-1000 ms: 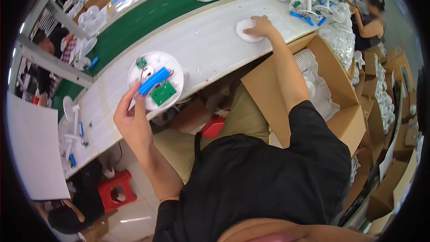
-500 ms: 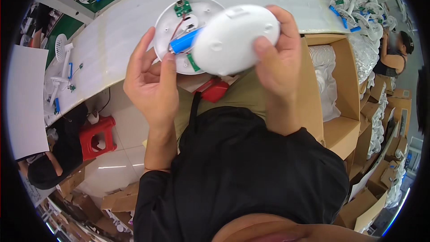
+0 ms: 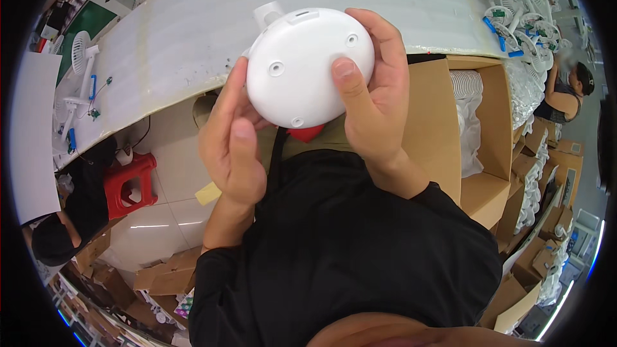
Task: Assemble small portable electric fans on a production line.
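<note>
A round white fan base (image 3: 302, 90) is held up in front of me at the table's near edge, its underside toward me. Its bottom cover lies over the opening, and several screw holes show in it. A short white stem (image 3: 268, 14) sticks out at the far left of the base. My right hand (image 3: 380, 99) grips the right side, thumb pressed on the cover and fingers round the edge. My left hand (image 3: 232, 148) cups the left edge with its fingers partly behind the base, its thumb off the cover. The inside parts are hidden.
The long white table (image 3: 205, 32) spans the far side. White fans (image 3: 80, 58) lie at left, more fan parts (image 3: 514, 19) at far right. An open carton (image 3: 485, 193) stands on my right. A red stool (image 3: 130, 183) and a seated person (image 3: 61, 234) are at lower left.
The cover has moved left onto the base and hides the blue battery and green circuit boards seen before. The base has tilted, with its stem now showing at the far side.
</note>
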Available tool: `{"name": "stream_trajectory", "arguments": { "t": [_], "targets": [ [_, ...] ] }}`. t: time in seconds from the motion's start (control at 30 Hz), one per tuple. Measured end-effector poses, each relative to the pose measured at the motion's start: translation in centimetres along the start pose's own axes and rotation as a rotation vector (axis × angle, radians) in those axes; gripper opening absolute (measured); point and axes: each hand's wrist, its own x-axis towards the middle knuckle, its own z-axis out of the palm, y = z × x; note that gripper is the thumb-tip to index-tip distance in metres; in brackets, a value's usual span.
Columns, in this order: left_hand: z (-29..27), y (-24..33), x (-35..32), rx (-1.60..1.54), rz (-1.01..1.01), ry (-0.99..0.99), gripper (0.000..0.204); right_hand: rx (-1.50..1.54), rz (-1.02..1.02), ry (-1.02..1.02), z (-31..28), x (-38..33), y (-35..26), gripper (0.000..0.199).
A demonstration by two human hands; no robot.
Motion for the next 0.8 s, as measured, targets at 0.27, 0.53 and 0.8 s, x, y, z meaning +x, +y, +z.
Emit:
{"name": "stream_trajectory", "arguments": {
  "t": [0.27, 0.53, 0.8],
  "targets": [
    [3.5, 5.2, 0.0, 0.191, -0.137, -0.016, 0.063, -0.220, -0.215, -0.071, -2.4, 0.3, -2.9, 0.045],
    [1.5, 4.7, -0.4, 0.126, -0.104, -0.067, 0.056, -0.188, -0.365, -0.297, -3.4, 0.9, -2.2, 0.059],
    [-1.2, 3.6, -1.4, 0.129, -0.136, -0.111, 0.052, -0.248, -0.141, -0.507, -1.4, 2.4, -4.0, 0.045]
  ]
}}
